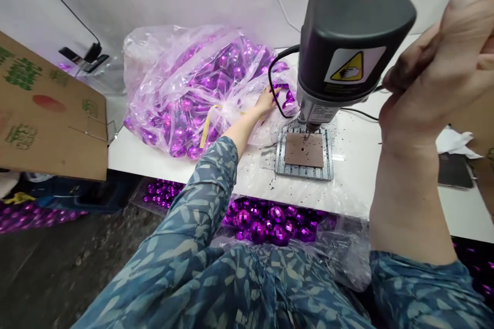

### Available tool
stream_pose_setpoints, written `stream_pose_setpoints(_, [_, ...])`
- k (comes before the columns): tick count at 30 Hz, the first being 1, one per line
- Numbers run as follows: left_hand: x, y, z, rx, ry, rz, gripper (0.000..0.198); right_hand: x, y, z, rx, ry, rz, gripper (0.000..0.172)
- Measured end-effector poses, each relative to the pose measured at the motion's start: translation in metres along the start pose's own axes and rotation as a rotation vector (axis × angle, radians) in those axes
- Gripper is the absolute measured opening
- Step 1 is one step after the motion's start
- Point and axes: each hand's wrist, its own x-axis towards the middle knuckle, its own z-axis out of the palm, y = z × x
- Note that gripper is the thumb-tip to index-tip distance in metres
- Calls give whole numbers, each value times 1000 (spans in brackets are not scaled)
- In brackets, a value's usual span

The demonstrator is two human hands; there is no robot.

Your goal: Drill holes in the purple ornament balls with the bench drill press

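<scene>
My left hand [266,101] reaches to the mouth of a clear plastic bag [154,72] of shiny purple balls, beside purple pieces [288,96]. Its fingers are partly hidden, and what they hold, if anything, cannot be made out. Raised at the right of the drill press [355,25], my right hand [436,61] is blurred, with its fingers curled near the machine's side; what is in them is hidden. Under the drill's chuck [313,126], a brown board [304,150] with a small hole lies on the grey metal base [281,164]. Dark shavings are scattered around it.
More purple balls [276,223] lie in plastic below the white table's [347,195] front edge. A cardboard box [54,113] stands at the left. Black cables loop beside the drill. A dark flat object [455,170] and white tissue [457,141] lie at the right.
</scene>
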Motion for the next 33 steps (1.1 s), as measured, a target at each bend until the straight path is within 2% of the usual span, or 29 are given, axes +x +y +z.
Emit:
stream_pose_setpoints(3, [-10, 8, 2, 10, 72, -182, 31, -1, -4, -1, -8, -50, -14, 70])
stream_pose_setpoints(5, [-20, 17, -1, -113, 128, -351, 14, -1, -4, -3, -3, -53, -10, 77])
stream_pose_setpoints(6, [-26, 22, -5, -212, 133, -454, 7, -1, -3, -3, 8, -53, -8, 76])
stream_pose_setpoints(8, [-42, 32, -15, -428, 95, -630, 16, 0, 0, -4, 30, -33, 0, 67])
stream_pose_setpoints(10, [-65, 42, -29, -588, 19, -692, 18, 1, 6, -6, 36, 10, 19, 56])
stream_pose_setpoints(13, [-107, 55, -50, -648, -111, -621, 22, 3, 14, -8, -14, 40, 92, 57])
stream_pose_setpoints(16, [-150, 63, -56, -597, -219, -494, 38, 5, 21, -9, -48, 66, 89, 66])
stream_pose_setpoints(18, [-174, 66, -50, -560, -238, -421, 46, 7, 25, -8, -75, 69, 42, 69])
stream_pose_setpoints(21, [-199, 65, -27, -510, -216, -335, 57, 11, 29, -4, -133, 33, 13, 67])
stream_pose_setpoints(24, [-208, 62, 2, -438, -183, -246, 62, 14, 28, 0, -127, 35, 13, 61])
stream_pose_setpoints(27, [-206, 56, 24, -338, -144, -196, 58, 12, 18, 1, -137, -27, 30, 62])
stream_pose_setpoints(29, [-201, 53, 34, -277, -145, -187, 55, 9, 8, 2, -157, -62, 51, 66])
stream_pose_setpoints(33, [-193, 50, 43, -187, -176, -128, 50, 5, -7, 3, -134, -49, 84, 67])
